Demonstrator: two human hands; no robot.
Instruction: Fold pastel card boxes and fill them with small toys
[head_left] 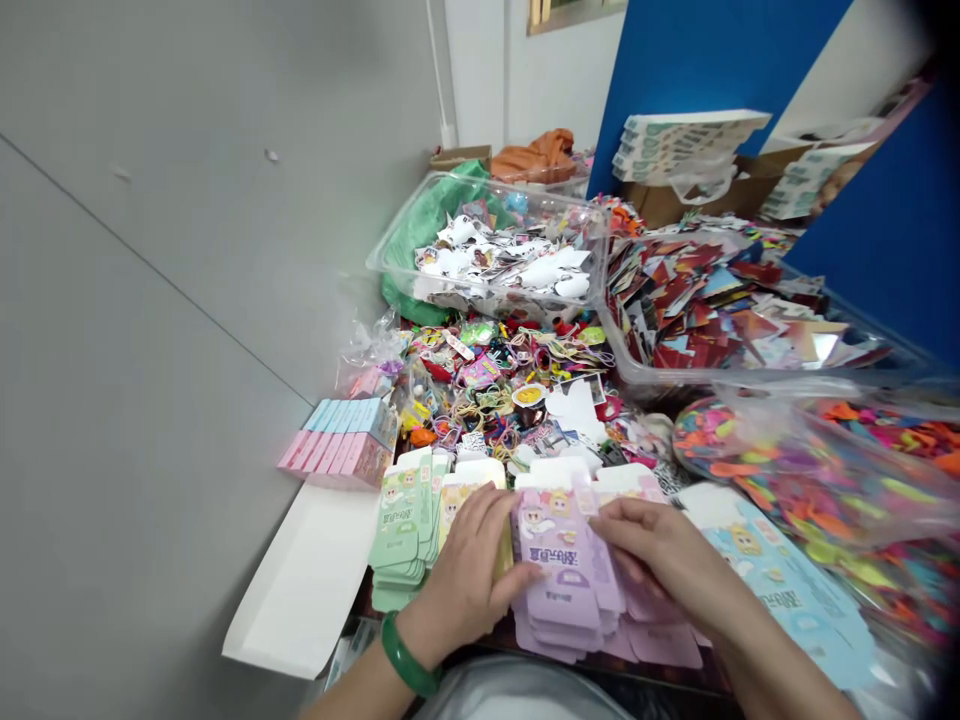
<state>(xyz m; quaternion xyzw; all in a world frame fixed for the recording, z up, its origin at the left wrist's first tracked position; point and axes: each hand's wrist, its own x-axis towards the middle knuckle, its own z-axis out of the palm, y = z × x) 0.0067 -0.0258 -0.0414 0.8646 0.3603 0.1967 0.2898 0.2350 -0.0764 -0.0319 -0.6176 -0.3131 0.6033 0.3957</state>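
My left hand (474,560), with a green bangle at its wrist, lies with fingers stretched over a stack of flat yellow cartons (457,490); its thumb touches the left edge of a purple carton. That flat purple carton (556,535) tops a fanned stack, printed with cartoon figures. My right hand (649,540) pinches the carton's right edge between thumb and fingers. Left of the yellow stack lie flat green cartons (397,530). Flat blue cartons (787,590) lie right of my right hand, and paler pink ones (660,625) sit partly under it.
Folded pink and blue boxes (349,440) stand in a row by the grey wall, above an open white carton (304,580). Mixed trinkets (487,380) cover the middle. Behind are clear bins of white cutouts (510,260) and red cards (712,310). Bagged colourful pieces (817,480) lie right.
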